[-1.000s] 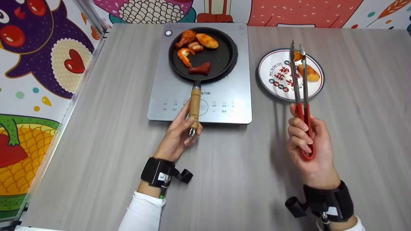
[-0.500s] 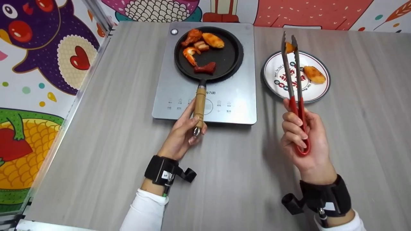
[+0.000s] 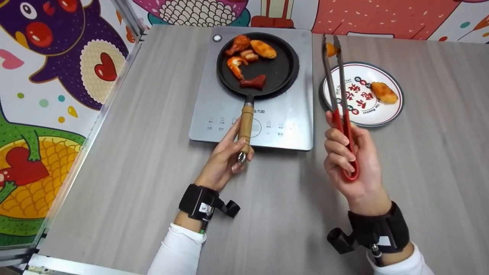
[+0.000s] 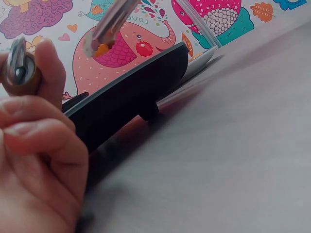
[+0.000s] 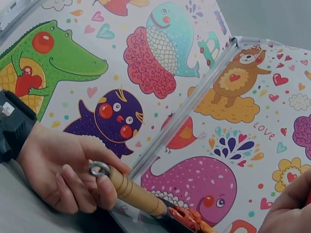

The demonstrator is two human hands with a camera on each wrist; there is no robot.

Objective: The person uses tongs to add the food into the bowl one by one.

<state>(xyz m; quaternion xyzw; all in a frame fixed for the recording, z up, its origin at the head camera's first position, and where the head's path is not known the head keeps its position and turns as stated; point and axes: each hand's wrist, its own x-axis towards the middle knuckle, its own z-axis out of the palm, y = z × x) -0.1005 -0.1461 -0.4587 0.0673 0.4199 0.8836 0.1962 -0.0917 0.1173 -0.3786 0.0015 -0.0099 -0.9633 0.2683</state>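
Observation:
My left hand holds the wooden handle of a black frying pan, its thumb along the side. In the pan lie a drumstick, a golden-brown piece, a layered meat chunk, a shrimp and a dark red piece. My right hand grips red-handled metal tongs, fingers curled round the handles. Between the tong tips is a small orange-brown food piece, raised left of a plate. In the left wrist view the tongs appear above the cooker's dark edge.
The pan sits on a silver induction cooker. On the patterned plate lies another golden-brown piece. Cartoon-printed panels stand along the left and back of the grey table.
My right hand has moved left, carrying the tongs and the orange-brown piece off the plate toward the cooker. The head view has shifted slightly. My left hand keeps its hold on the pan handle.

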